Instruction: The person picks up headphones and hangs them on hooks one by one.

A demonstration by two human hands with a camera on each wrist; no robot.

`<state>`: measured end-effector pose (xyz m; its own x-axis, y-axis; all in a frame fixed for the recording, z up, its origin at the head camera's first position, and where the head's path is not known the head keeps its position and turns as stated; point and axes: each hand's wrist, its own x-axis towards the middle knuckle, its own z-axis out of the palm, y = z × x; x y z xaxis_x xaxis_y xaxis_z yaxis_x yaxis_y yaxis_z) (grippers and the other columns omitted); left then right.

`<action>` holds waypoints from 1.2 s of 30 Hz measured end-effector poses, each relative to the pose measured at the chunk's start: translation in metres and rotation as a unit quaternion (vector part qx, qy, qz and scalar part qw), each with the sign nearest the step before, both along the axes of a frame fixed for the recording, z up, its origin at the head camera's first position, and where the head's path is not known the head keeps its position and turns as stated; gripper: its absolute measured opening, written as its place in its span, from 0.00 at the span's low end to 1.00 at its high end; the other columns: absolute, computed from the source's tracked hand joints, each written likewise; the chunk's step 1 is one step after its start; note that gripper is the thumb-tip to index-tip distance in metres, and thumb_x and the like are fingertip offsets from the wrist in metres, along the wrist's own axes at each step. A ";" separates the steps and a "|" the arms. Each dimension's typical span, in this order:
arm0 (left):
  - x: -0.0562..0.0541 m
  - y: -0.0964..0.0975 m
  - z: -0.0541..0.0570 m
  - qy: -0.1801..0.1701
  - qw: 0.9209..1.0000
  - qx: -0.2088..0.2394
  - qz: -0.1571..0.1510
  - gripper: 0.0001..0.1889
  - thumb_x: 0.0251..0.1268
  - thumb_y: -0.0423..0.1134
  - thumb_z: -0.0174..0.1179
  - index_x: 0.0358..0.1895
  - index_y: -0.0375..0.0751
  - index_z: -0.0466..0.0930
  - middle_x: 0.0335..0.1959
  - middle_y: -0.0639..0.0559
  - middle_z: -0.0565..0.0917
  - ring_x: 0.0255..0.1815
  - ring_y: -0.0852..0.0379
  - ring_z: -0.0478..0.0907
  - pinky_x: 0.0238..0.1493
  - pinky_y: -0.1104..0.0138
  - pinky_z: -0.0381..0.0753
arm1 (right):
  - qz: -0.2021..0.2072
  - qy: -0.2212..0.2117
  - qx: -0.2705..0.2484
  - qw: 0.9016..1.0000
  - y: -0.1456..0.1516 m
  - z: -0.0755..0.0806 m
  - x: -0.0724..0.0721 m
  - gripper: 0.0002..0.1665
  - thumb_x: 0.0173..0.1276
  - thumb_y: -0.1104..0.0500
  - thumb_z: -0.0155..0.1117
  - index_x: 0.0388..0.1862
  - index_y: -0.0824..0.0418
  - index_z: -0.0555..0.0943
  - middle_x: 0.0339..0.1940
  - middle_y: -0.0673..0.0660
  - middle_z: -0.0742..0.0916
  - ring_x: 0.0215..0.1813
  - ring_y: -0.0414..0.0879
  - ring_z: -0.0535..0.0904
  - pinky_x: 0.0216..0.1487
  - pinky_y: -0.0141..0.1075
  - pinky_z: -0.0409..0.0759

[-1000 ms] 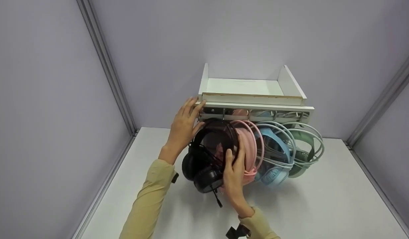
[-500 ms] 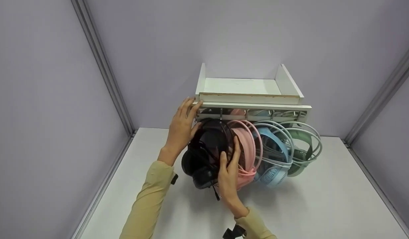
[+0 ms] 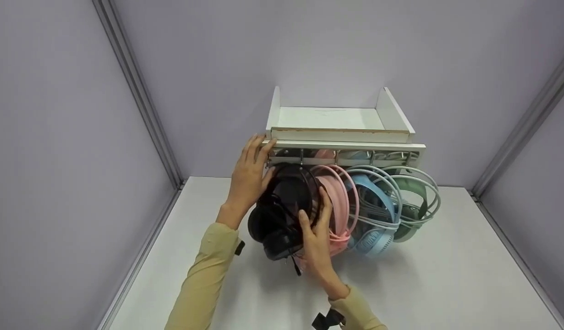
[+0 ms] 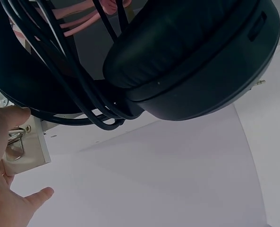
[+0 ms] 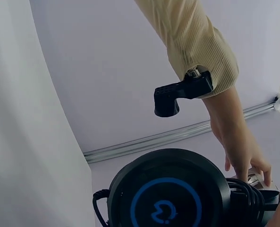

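Observation:
My right hand (image 3: pixel 317 238) holds a black headset (image 3: pixel 288 188) by the right side of its headband, thumb in front and fingers behind. The band's top reaches the leftmost hook under the white rack (image 3: pixel 341 134), and the ear cups and microphone boom hang below. In the right wrist view, one ear cup (image 5: pixel 167 194) shows a blue ring. My left hand (image 3: pixel 248 178) rests extended fingers on the rack's left end, with the thumb beside the headband. The left wrist view shows a padded ear cup (image 4: pixel 191 56) and looped black cable (image 4: pixel 69 71) near that hand.
To the right hang pink headphones (image 3: pixel 340 201), blue headphones (image 3: pixel 378 238) and green headphones (image 3: pixel 414 185), each with bundled cable. A white table (image 3: pixel 446 279) lies below. Grey walls (image 3: pixel 446 55) stand behind and at both sides.
The black headset has turned slightly and its ear cups and boom have risen a little, with my right hand still on the band. My left hand stays at the rack's end. The view has shifted slightly.

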<state>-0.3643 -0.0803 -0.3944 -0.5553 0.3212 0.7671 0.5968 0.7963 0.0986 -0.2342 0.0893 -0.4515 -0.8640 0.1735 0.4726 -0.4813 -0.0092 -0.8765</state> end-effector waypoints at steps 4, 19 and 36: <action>0.000 0.001 0.000 0.000 1.000 0.004 0.000 0.35 0.69 0.38 0.66 0.77 0.46 0.62 0.76 0.41 0.63 0.79 0.42 0.56 0.75 0.53 0.63 | 0.010 0.004 0.006 1.000 0.005 0.003 0.007 0.43 0.76 0.64 0.59 0.83 0.55 0.50 0.83 0.53 0.56 0.82 0.47 0.50 0.80 0.49 0.52; 0.011 0.003 0.006 -0.031 0.998 0.043 0.034 0.28 0.77 0.45 0.57 0.76 0.50 0.66 0.76 0.43 0.65 0.79 0.45 0.58 0.70 0.35 0.61 | -0.061 0.103 0.181 0.976 0.025 0.019 0.033 0.30 0.67 0.69 0.68 0.69 0.62 0.75 0.71 0.62 0.76 0.70 0.52 0.74 0.67 0.44 0.76; 0.090 0.014 -0.009 -0.010 0.974 0.214 -0.078 0.10 0.75 0.34 0.58 0.51 0.43 0.87 0.47 0.51 0.87 0.52 0.56 0.83 0.54 0.62 0.82 | -0.138 0.181 0.225 0.947 0.083 0.035 0.025 0.14 0.53 0.77 0.75 0.35 0.61 0.89 0.33 0.54 0.88 0.35 0.44 0.86 0.40 0.26 0.83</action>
